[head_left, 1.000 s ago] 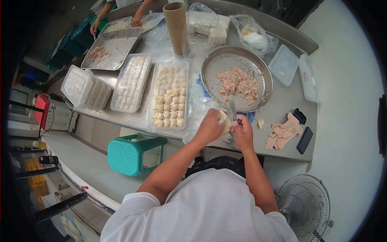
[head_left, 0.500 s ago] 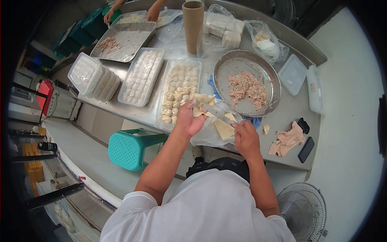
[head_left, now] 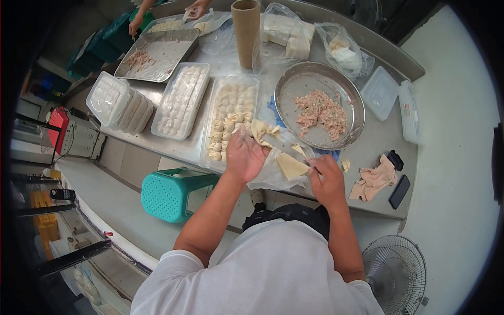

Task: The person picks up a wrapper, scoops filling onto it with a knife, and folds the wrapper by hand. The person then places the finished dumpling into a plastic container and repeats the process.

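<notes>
My left hand (head_left: 245, 157) is palm up with its fingers apart near a partly folded dumpling wrapper (head_left: 261, 129), which rests at the end of a flat metal spatula (head_left: 283, 146). The handle of that spatula is in my right hand (head_left: 326, 177). Below the blade, pale square wrappers (head_left: 291, 166) lie on a plastic bag (head_left: 266, 179). To the left stands a clear tray (head_left: 208, 135) with rows of folded dumplings. Behind my right hand is a round metal pan (head_left: 361, 113) with minced filling (head_left: 321, 113).
A full lidded tray (head_left: 181, 102) and stacked boxes (head_left: 118, 102) stand left. A cardboard tube (head_left: 245, 34) rises behind. At right lie a cloth (head_left: 375, 180) and a phone (head_left: 399, 192). A co-worker's hands (head_left: 197, 9) work by a rectangular metal pan (head_left: 157, 55).
My left hand has opened, its fingers now apart from the wrapper, which has folded up at the spatula's end. The co-worker's hands have moved.
</notes>
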`<move>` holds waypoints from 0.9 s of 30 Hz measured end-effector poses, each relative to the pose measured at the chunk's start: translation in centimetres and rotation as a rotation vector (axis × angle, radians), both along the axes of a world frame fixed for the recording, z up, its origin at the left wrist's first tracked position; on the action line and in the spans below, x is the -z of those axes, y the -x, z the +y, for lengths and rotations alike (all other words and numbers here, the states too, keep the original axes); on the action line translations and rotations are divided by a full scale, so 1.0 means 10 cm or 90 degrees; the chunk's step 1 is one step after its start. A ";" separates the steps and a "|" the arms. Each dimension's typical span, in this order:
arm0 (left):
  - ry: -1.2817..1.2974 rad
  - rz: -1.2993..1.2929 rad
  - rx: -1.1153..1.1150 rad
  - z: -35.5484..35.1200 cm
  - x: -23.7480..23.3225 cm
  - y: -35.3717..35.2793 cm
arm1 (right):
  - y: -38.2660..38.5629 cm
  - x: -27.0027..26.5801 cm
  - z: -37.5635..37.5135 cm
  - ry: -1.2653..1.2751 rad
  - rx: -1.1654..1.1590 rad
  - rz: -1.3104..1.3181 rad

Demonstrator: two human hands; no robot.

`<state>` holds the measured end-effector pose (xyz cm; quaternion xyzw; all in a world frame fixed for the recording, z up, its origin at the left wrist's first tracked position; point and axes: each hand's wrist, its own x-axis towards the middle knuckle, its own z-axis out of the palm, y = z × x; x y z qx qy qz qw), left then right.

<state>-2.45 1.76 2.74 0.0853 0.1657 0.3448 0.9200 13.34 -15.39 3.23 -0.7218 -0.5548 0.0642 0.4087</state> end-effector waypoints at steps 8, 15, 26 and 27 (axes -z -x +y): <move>-0.715 0.568 0.129 0.00 0.26 0.04 | -0.09 -0.24 -0.10 0.137 -0.072 0.093; -0.950 0.674 0.020 0.07 0.36 0.00 | -0.45 -0.56 -0.17 0.236 -0.070 0.102; -0.339 0.242 0.050 -0.50 0.18 -0.36 | 0.29 0.25 0.27 0.008 -0.050 0.845; -0.362 0.253 0.051 -0.53 0.15 -0.36 | 0.30 0.24 0.28 0.000 -0.047 0.995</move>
